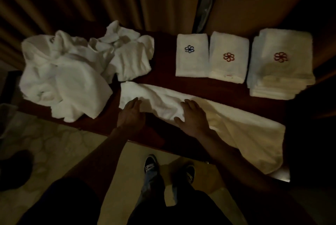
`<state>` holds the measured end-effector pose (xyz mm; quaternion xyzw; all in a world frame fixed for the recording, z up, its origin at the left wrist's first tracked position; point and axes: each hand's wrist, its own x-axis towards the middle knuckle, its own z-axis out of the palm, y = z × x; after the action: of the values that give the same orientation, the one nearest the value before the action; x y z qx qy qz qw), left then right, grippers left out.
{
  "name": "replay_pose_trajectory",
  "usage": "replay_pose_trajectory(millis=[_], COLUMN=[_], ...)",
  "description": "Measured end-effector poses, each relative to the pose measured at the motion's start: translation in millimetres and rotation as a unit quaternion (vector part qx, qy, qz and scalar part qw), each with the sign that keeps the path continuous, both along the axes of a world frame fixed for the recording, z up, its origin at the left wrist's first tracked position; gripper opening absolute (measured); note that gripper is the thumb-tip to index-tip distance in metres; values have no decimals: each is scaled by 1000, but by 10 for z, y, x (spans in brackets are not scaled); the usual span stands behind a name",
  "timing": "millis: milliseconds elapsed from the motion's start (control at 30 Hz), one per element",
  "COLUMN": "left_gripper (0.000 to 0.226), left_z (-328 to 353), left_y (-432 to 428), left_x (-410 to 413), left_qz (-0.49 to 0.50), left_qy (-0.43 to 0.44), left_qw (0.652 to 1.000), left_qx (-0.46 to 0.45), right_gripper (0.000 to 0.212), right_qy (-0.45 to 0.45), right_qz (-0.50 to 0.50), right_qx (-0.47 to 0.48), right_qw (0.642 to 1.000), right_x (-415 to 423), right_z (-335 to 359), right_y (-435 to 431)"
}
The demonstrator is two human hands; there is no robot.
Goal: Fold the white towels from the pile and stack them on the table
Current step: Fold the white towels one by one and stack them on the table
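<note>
Left hand (pixel 131 113) and right hand (pixel 192 115) were laid flat, fingers straight and close together, on unfolded towel (pixel 236 130) spread along table's (pixel 163 52) near edge; wrinkles should be smoothed outward before folding.

Both hands flat on a long white towel (pixel 200 115) spread across the dark counter (pixel 163 61) — left hand (pixel 131 113), right hand (pixel 192 117) — messy pile (pixel 72 72) left, three folded stacks (pixel 281 64) right.

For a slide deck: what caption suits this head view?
Left hand and right hand touch a long towel beside the crumpled pile and folded stacks.
</note>
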<state>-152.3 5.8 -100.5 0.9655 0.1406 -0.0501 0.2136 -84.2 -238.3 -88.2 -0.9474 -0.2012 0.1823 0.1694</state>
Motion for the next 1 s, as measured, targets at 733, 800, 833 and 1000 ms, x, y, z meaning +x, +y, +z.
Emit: replay_pose_trajectory(millis=[733,800,833,1000], left_gripper=[51,47,46,38], left_z=[-226,-239,-238,-276], left_y=[791,832,845,886], left_x=[131,144,150,148], left_qz=[3,18,13,50], left_qy=[172,154,152,108], left_qw=[984,987,986,993], left_qx=[43,50,60,13], right_gripper=[55,54,55,59], right_qy=[126,91,71,29], right_qz=[-2,-32,-39,28], right_qx=[-96,-95,-95,-106], right_qw=[987,991,992,994], right_x=[-53,-29,-20,40], right_z=[-294,-247,-233,-309], right_y=[647,715,747,839])
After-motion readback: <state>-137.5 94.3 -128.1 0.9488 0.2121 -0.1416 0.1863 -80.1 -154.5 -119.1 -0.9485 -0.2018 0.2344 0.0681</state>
